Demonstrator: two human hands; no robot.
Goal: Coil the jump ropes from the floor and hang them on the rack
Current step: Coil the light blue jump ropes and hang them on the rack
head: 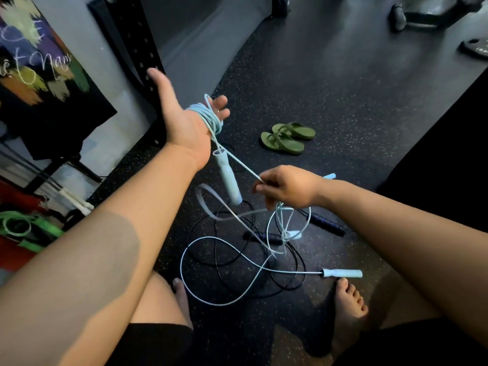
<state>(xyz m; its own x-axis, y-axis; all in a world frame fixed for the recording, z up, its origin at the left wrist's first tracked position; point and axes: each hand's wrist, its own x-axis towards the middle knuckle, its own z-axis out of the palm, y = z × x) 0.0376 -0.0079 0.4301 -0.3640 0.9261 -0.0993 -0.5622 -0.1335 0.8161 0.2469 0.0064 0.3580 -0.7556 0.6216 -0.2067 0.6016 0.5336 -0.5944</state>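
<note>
left hand (182, 114) is spreading wide | light blue rope (209, 118) is looping round it, handle (228, 178) dangling | right hand (287, 186) is pinching rope

rope (201, 195) partly blurred, rack (134, 40) top cropped

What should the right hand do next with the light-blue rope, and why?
Probably bring the pinched strand up and round the left hand for one more loop. The left hand is spread with a coil round its fingers, the right hand pinches the strand leading off it, and much light-blue rope lies loose on the floor, crossing a black rope.
</note>
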